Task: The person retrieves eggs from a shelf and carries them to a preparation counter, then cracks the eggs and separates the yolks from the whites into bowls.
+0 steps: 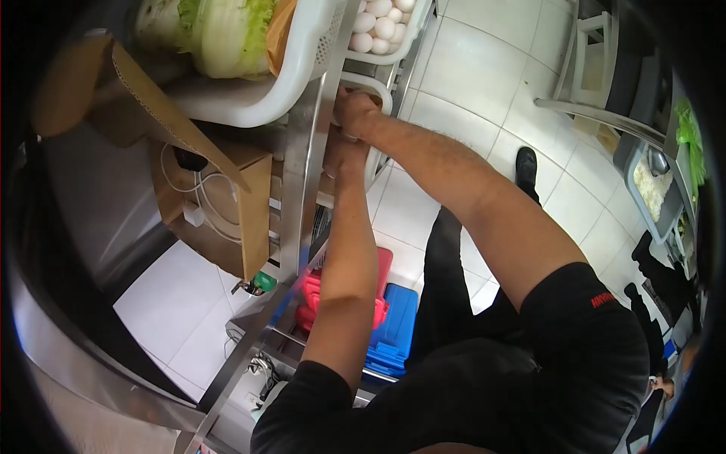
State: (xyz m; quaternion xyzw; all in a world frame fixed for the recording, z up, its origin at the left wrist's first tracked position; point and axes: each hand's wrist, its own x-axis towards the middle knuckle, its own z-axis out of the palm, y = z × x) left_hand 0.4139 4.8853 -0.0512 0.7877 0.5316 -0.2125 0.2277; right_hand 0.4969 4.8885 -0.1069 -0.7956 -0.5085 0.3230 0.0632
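Observation:
Both of my arms stretch forward into a white plastic basket (pixel 376 168) on a metal shelf. My right hand (pixel 355 112) is at the basket's far end, bent down inside it. Nearer to me, my left hand (pixel 344 157) reaches in beside the metal post. The fingers of both hands are largely hidden, and I cannot make out what they touch. Brownish contents show only in part around the right hand. Just beyond stands another white basket (pixel 412 39), heaped with white eggs (pixel 373 28).
A white crate (pixel 261 110) with leafy cabbage (pixel 227 38) stands on the upper shelf, left. Below it is an open cardboard box (pixel 253 219) with a white cable. Red (pixel 382 265) and blue (pixel 395 321) plastic boxes sit low down. Another person's hand (pixel 664 387) appears far right.

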